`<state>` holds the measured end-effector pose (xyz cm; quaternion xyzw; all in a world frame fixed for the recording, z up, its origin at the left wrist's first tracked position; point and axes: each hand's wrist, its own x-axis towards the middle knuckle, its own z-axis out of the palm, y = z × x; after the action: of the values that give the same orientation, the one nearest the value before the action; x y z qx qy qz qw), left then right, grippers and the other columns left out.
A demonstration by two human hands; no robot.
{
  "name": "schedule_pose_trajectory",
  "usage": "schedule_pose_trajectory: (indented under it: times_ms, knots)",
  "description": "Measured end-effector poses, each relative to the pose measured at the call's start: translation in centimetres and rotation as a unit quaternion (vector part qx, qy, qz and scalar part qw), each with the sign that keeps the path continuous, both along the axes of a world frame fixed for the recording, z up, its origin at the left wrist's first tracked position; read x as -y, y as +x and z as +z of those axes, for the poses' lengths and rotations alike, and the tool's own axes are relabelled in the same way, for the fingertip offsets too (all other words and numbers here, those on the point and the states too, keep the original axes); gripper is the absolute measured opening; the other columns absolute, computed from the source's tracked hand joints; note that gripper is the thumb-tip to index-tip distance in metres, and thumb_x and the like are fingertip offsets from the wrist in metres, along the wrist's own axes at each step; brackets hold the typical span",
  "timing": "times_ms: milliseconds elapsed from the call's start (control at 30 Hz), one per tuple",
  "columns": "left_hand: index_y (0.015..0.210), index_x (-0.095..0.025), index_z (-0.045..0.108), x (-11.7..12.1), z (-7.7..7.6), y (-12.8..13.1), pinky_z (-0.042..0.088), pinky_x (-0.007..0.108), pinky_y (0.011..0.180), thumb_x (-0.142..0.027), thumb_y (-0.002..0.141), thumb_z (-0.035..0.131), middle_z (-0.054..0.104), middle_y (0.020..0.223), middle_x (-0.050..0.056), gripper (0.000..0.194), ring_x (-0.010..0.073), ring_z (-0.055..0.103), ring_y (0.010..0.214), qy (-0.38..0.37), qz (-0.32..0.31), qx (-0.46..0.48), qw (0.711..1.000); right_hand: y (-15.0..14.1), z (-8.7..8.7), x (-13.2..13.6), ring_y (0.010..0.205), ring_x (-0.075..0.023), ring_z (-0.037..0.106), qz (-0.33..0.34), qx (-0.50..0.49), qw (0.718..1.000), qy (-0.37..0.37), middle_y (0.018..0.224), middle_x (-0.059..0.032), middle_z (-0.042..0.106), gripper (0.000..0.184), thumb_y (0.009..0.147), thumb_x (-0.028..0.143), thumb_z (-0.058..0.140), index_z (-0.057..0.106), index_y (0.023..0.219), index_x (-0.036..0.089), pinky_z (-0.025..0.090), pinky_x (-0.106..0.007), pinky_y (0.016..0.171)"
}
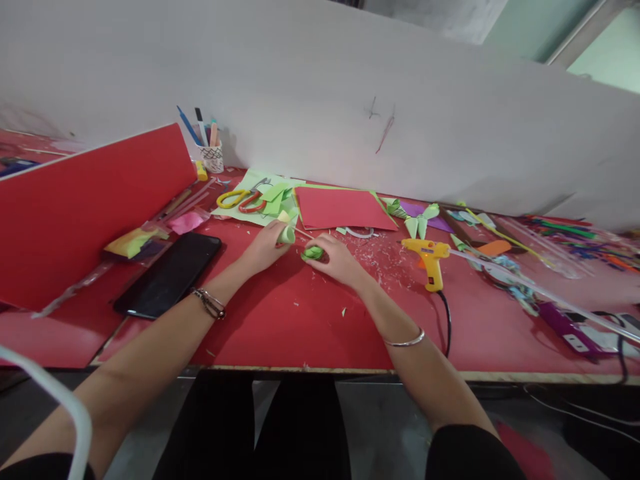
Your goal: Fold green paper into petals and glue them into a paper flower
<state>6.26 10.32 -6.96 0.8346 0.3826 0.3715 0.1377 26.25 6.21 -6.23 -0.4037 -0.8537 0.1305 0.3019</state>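
My left hand (267,248) is closed around a pale green paper roll (287,235), over the middle of the red table. Close by on the right, my right hand (336,259) has its fingers curled round a brighter green folded piece (313,253), whose exact shape is partly hidden. A thin pale stick (303,233) runs between the two hands; I cannot tell which of them grips it. Just behind lie scissors with yellow and orange handles (240,199) on light green paper (230,212), and a stack of red sheets (343,208).
A yellow hot glue gun (429,260) with a clear glue stick lies to the right, its black cord trailing off the table edge. Folded green paper cones (417,225) sit behind it. At left are a black phone (170,273), a red board (95,207) and a pen cup (212,159).
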Motion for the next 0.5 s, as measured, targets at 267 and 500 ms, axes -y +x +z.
schedule_pose_trajectory:
  times_ms: [267,500]
  knots:
    - [0.076,-0.015,0.054,0.8,0.7,0.5,0.042,0.025,0.070,-0.024,0.078,0.052,0.057,0.080,0.003,0.010,0.0143,0.052,0.075,-0.017,-0.059,0.001,0.998,1.0,1.1,0.0,0.100,-0.0214,0.052,-0.032,0.053,0.998,0.000,0.107,-0.0080,0.053,0.044,0.075,0.040,0.060,0.049,0.113,0.020,0.043,-0.035,0.085]
    - [0.081,-0.017,0.053,0.7,0.3,0.0,0.032,0.022,0.053,-0.032,0.077,0.055,0.053,0.063,-0.001,0.016,0.0123,0.045,0.055,-0.046,-0.007,0.011,0.999,4.1,4.7,3.9,0.090,-0.0215,0.057,-0.112,0.087,0.989,-0.030,0.098,-0.0085,0.061,0.028,0.081,0.036,0.052,0.055,0.104,0.021,0.047,-0.035,0.077]
